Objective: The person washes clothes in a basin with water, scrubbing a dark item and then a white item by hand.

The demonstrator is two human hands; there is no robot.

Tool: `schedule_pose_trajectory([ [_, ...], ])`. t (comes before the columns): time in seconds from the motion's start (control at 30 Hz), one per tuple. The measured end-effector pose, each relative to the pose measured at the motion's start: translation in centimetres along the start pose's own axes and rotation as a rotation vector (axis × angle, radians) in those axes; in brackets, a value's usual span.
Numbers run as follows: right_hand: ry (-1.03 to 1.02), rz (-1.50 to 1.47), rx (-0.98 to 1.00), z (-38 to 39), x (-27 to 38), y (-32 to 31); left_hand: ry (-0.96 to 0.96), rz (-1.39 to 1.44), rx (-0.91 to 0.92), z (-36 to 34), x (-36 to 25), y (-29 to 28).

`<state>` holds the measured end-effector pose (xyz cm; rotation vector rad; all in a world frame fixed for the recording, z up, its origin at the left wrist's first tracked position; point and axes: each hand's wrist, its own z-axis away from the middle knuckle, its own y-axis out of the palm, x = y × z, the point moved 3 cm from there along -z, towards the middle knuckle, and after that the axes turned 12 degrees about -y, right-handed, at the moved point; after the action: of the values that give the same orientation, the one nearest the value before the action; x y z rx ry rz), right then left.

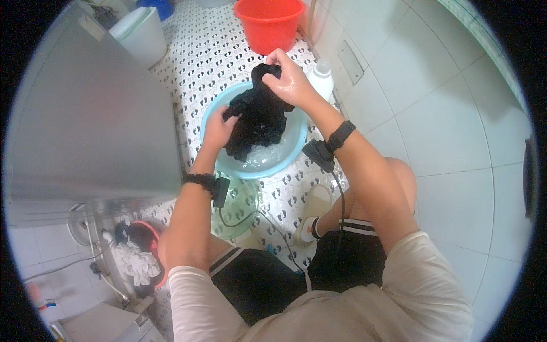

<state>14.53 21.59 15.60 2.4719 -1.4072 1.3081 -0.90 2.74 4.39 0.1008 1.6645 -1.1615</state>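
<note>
Over the blue basin [265,173], the black cloth [256,122], gripped at its far end by the right hand [290,82] and left edge by the left hand [217,131], is probably soft, water-heavy, best held by bunched folds.

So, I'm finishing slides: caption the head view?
Left hand and right hand hold black cloth over a light-blue basin of water, red bucket beyond.

Bright, hazy light, faint shadow on wall tiles [450,137], bowed edges
</note>
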Motion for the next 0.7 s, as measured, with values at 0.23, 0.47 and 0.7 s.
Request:
schedule_pose_trajectory([
  [0.23,-0.016,0.151,-0.058,0.0,0.8,-0.5,-0.058,0.147,0.034,0.1,-1.4,-2.2],
  [0.47,0.154,0.125,0.201,6.1,-3.0,2.4,-0.075,-0.005,0.306,2.9,-0.4,-0.7],
  [0.7,0.056,0.276,0.537,13.6,-6.0,4.8,0.104,-0.461,0.197,3.8,0.4,2.4],
])
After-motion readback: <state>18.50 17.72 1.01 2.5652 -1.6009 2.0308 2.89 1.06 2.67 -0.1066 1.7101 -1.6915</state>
